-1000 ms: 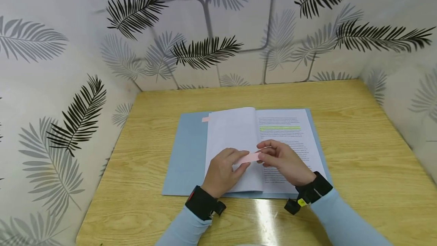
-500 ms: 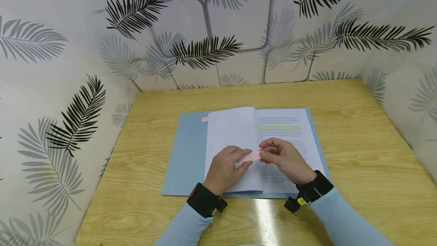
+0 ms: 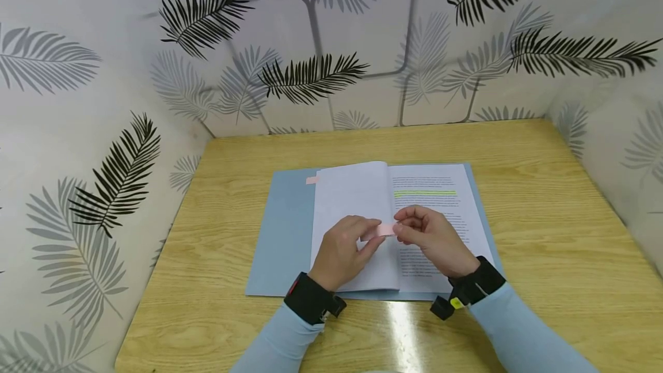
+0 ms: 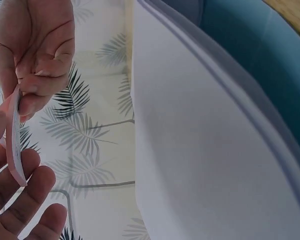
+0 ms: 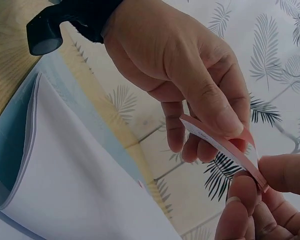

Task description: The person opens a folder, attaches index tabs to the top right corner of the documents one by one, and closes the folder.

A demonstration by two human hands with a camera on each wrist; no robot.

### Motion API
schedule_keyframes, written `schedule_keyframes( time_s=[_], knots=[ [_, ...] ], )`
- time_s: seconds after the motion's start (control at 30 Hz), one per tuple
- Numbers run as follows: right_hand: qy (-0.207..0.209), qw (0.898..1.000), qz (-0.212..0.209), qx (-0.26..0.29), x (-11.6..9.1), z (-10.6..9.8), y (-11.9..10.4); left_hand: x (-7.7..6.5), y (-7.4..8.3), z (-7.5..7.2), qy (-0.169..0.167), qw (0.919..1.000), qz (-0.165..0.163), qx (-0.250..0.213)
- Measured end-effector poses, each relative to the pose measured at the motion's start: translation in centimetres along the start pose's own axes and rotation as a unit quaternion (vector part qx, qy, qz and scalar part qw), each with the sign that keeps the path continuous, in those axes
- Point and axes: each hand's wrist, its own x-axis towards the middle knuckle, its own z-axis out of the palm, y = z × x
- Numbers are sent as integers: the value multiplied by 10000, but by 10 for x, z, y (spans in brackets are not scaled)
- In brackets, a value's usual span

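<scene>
A narrow pad of pink sticky notes [image 3: 384,229] is held between both hands above the open document. My left hand [image 3: 339,253] pinches one end of it between thumb and fingers. At the other end, the thumb and fingers of my right hand [image 3: 436,242] pinch the pink paper. The right wrist view shows the top pink strip [image 5: 248,138] bowing up from the pad [image 5: 217,144] between the two hands. Beneath lie the document's blank left page [image 3: 349,197] and its printed right page [image 3: 453,217], which has a yellow highlighted line near the top.
The pages sit in a light blue folder [image 3: 285,229] on a wooden table [image 3: 549,217]. A pink tab [image 3: 312,180] sticks out at the left page's upper edge. Leaf-patterned covering [image 3: 362,33] stands behind and at both sides.
Both hands have risen slightly in the head view, bringing the pad with them. The pad lies nearer level there, and less of it shows between the fingers.
</scene>
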Motion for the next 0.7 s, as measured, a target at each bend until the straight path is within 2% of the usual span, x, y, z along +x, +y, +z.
schedule_keyframes(
  time_s=[0.27,0.43,0.6,0.7],
  knots=[
    [7,9998,-118,148,-1,0,-1,3,3,-2,214,9990,-352,-184],
    [-150,9996,-226,68,-3,1,-1,4,4,0,489,9981,-345,-161],
    [-306,9991,-287,32,-3,2,-2,6,4,1,591,9976,-358,7],
    [-322,9990,-292,-55,-3,3,-3,7,5,0,605,9977,-243,159]
  ],
)
